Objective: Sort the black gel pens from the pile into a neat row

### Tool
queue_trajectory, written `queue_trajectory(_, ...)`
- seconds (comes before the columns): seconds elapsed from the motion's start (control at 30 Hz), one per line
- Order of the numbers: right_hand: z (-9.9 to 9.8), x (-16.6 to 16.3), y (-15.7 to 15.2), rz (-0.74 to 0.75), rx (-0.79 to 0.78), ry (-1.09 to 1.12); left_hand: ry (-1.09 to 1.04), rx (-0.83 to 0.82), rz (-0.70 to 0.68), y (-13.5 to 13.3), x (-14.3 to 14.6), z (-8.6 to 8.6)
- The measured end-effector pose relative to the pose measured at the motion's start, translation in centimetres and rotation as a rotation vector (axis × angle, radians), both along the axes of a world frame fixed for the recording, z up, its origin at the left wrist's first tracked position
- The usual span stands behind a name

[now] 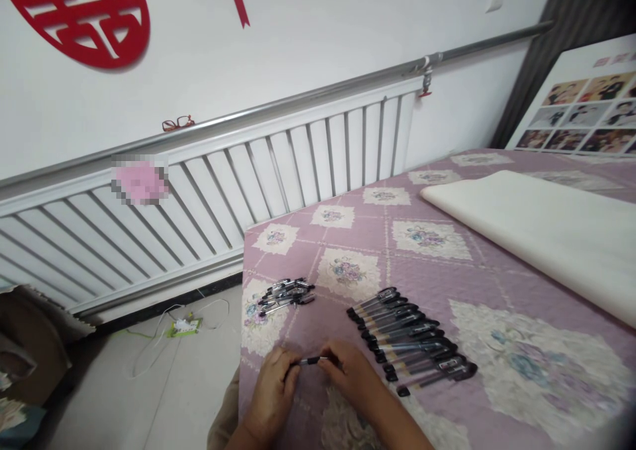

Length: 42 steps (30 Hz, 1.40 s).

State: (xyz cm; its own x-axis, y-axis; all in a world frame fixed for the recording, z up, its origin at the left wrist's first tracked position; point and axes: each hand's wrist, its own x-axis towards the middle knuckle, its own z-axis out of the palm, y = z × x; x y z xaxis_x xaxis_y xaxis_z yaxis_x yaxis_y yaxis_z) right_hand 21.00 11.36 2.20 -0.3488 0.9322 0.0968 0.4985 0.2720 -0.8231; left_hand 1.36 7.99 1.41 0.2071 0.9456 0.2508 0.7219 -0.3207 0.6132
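Note:
My left hand (274,387) and my right hand (348,374) meet near the front edge of a pink quilted bed cover (427,271). Both pinch the ends of one black pen (311,360), held level between them. To the right lies a neat row of several capped black pens (412,340), side by side. Further back on the left sits a small loose heap of pen caps or parts (285,293).
A rolled white sheet (541,231) lies across the bed at the right. A white slatted radiator cover (199,205) runs along the wall, with red glasses (177,123) on the rail. A cable and small green item (183,326) lie on the floor.

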Motion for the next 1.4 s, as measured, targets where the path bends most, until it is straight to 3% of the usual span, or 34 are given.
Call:
queue_trajectory(0.97, 0.3, -0.1, -0.1, -0.030, 0.009, -0.075, -0.027, -0.032, 0.007, 0.0, -0.1, -0.2)
queue_trajectory(1.13, -0.1, 0.0, 0.1, -0.088, 0.006, 0.021, -0.140, -0.031, 0.128, 0.1, -0.4, -1.1)
queue_trajectory(1.3, -0.2, 0.2, 0.2, -0.086, 0.025, -0.019, -0.204, -0.013, 0.227, 1.5, 0.0, -1.2)
queue_trajectory(1.4, -0.3, 0.2, 0.2, -0.070, 0.042, -0.036, -0.173, 0.046, 0.193, 3.6, 0.8, -0.6)
